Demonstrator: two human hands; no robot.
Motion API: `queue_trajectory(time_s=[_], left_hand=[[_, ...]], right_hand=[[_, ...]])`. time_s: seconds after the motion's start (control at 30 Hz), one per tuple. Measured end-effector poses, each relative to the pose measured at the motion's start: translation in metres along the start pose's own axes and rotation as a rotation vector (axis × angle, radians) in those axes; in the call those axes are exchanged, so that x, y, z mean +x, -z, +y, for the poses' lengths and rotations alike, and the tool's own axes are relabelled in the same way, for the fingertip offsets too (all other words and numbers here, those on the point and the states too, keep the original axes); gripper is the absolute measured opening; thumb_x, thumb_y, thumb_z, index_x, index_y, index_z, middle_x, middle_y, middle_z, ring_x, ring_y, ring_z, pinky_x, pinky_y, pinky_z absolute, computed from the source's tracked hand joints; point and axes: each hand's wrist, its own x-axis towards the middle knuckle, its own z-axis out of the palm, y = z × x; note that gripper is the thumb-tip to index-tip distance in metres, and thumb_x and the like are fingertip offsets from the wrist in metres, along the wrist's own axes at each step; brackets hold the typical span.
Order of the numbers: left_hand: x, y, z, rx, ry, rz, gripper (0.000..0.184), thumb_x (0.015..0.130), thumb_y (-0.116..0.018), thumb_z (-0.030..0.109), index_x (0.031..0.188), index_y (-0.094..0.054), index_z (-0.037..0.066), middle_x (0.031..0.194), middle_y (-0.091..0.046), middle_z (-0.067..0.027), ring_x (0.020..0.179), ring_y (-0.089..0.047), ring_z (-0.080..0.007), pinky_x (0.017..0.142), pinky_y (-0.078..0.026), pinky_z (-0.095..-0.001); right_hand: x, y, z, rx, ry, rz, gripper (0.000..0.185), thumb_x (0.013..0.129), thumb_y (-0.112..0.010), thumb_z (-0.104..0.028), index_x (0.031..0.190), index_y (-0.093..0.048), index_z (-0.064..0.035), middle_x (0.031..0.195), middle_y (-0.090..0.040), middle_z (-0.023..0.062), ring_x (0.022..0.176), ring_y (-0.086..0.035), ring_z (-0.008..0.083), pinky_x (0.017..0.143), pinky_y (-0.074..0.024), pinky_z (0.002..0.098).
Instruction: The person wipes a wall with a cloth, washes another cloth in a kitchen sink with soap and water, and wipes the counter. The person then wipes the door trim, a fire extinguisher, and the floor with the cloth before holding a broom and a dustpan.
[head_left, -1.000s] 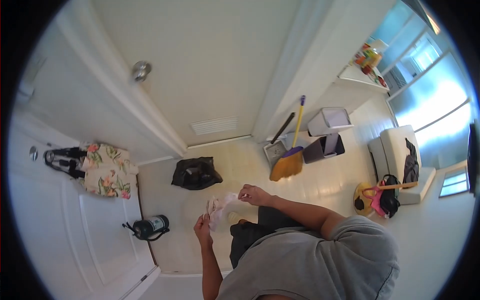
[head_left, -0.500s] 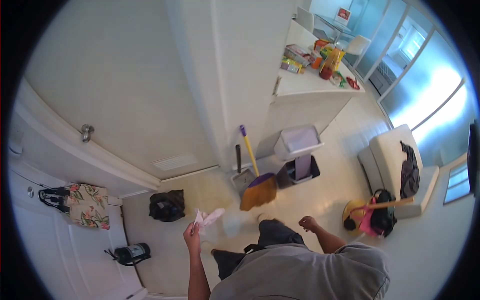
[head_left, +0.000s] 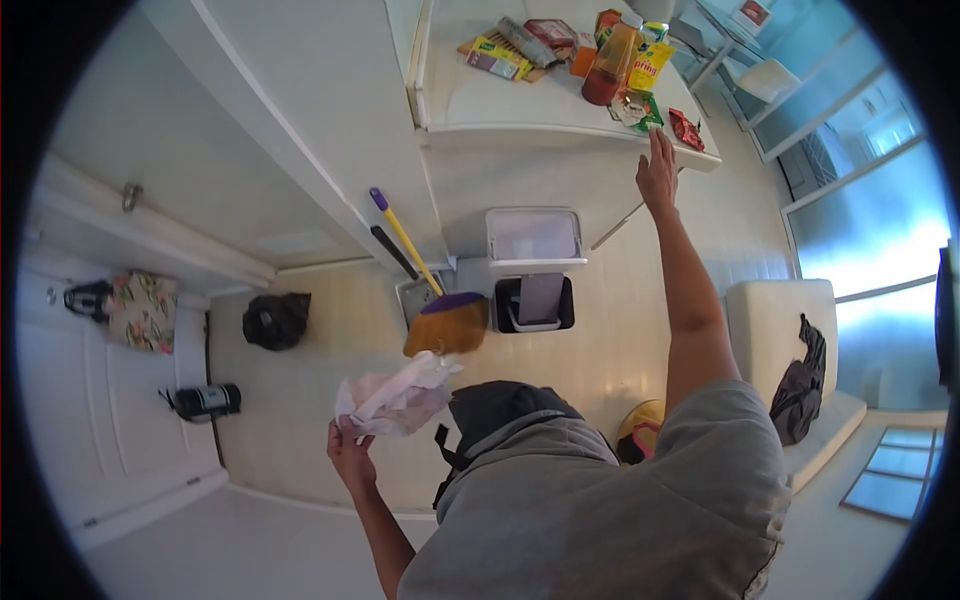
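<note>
My left hand [head_left: 352,455] is closed on the edge of a thin whitish-pink plastic bag [head_left: 400,395], which hangs loosely spread above the floor. My right hand [head_left: 658,172] is stretched out to the counter's front edge, its fingers extended and holding nothing. Nearest to its fingertips lies a green and white packet [head_left: 637,108]; whether they touch it I cannot tell. A red packet [head_left: 686,129] lies just to the right. Behind them stand a bottle of red-brown liquid [head_left: 612,62] and a yellow pouch [head_left: 650,65].
Boxes, including a yellow and purple one [head_left: 498,60], lie on the white counter [head_left: 480,105]. Below it stands an open bin [head_left: 536,318] with its lid raised. A broom [head_left: 447,322] leans beside a dustpan [head_left: 412,293]. A black bag [head_left: 276,321] and fire extinguisher [head_left: 207,401] are left.
My right hand has gone from low beside my body up to the counter edge. The plastic bag in my left hand is more spread out. My view has moved closer to the counter.
</note>
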Motion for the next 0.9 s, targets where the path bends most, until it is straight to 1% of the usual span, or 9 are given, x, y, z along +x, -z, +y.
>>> queue_trajectory(time_s=[0.07,0.1,0.3,0.6,0.63,0.67,0.7,0.8,0.9], left_hand=[[-0.035,-0.006,-0.021,-0.098,-0.017,0.103,0.023,0.093,-0.052,0.028,0.102,-0.057,0.007,0.092,-0.061,-0.0036,0.084,-0.060,-0.0124,0.069,-0.055,-0.0320],[-0.051,-0.006,-0.038,-0.124,-0.022,0.117,0.024,0.093,-0.052,0.027,0.104,-0.057,0.006,0.095,-0.061,-0.0050,0.088,-0.059,-0.0137,0.073,-0.054,-0.0345],[-0.173,-0.059,-0.136,-0.314,0.070,0.483,0.038,0.091,-0.055,0.027,0.118,-0.049,0.002,0.114,-0.055,-0.0134,0.106,-0.053,-0.0252,0.088,-0.047,-0.0437],[-0.328,-0.148,-0.197,-0.472,0.108,1.024,0.033,0.092,-0.054,0.024,0.114,-0.052,-0.001,0.108,-0.058,-0.0114,0.100,-0.056,-0.0207,0.083,-0.047,-0.0380],[-0.345,-0.156,-0.210,-0.482,0.115,1.082,0.033,0.092,-0.054,0.024,0.114,-0.052,-0.001,0.108,-0.058,-0.0114,0.100,-0.056,-0.0207,0.083,-0.047,-0.0380],[-0.358,-0.164,-0.226,-0.495,0.033,1.115,0.032,0.091,-0.055,0.022,0.112,-0.052,-0.002,0.107,-0.058,-0.0113,0.098,-0.057,-0.0199,0.082,-0.048,-0.0357],[-0.367,-0.175,-0.239,-0.504,-0.053,1.141,0.031,0.090,-0.057,0.020,0.111,-0.052,-0.003,0.106,-0.058,-0.0111,0.096,-0.058,-0.0190,0.081,-0.048,-0.0333],[-0.385,-0.226,-0.255,-0.590,-0.038,1.347,0.029,0.089,-0.059,0.017,0.109,-0.053,-0.003,0.104,-0.059,-0.0109,0.093,-0.059,-0.0181,0.078,-0.049,-0.0307],[-0.403,-0.289,-0.262,-0.589,-0.066,1.408,0.027,0.088,-0.060,0.014,0.107,-0.055,-0.003,0.103,-0.060,-0.0106,0.093,-0.059,-0.0181,0.077,-0.050,-0.0314]], right_hand=[[-0.002,-0.011,0.029,-0.034,0.033,-0.206,0.060,0.079,-0.057,-0.005,0.136,-0.035,-0.0060,0.138,-0.037,0.0118,0.130,-0.032,0.0277,0.107,-0.0269,0.0376],[-0.008,-0.007,0.030,0.020,0.071,-0.211,0.063,0.081,-0.056,-0.006,0.138,-0.031,-0.0069,0.143,-0.031,0.0110,0.133,-0.026,0.0267,0.109,-0.0238,0.0384],[-0.009,-0.006,0.047,0.091,0.243,-0.247,0.073,0.076,-0.062,-0.007,0.140,-0.027,-0.0048,0.145,-0.025,0.0146,0.135,-0.022,0.0297,0.110,-0.0214,0.0382],[-0.018,0.012,0.065,0.385,0.487,-0.265,0.067,0.078,-0.060,-0.004,0.138,-0.032,-0.0040,0.145,-0.026,0.0171,0.134,-0.024,0.0344,0.109,-0.0235,0.0408],[-0.022,0.023,0.060,0.432,0.578,-0.277,0.061,0.079,-0.057,-0.001,0.136,-0.036,-0.0055,0.144,-0.027,0.0167,0.132,-0.027,0.0349,0.107,-0.0272,0.0425],[-0.032,0.026,0.062,0.467,0.603,-0.306,0.061,0.079,-0.057,-0.001,0.136,-0.036,-0.0055,0.144,-0.027,0.0167,0.132,-0.027,0.0349,0.107,-0.0272,0.0425],[-0.038,0.027,0.067,0.553,0.662,-0.415,0.054,0.080,-0.057,-0.002,0.132,-0.041,-0.0054,0.144,-0.029,0.0166,0.131,-0.030,0.0347,0.106,-0.0292,0.0427],[-0.063,0.022,0.099,0.698,0.831,-0.728,0.038,0.082,-0.054,0.000,0.120,-0.053,-0.0041,0.142,-0.032,0.0142,0.128,-0.034,0.0331,0.101,-0.0362,0.0413],[-0.072,0.033,0.160,0.700,0.953,-1.191,0.034,0.082,-0.054,0.000,0.116,-0.056,-0.0055,0.141,-0.035,0.0107,0.128,-0.036,0.0304,0.101,-0.0373,0.0388]])
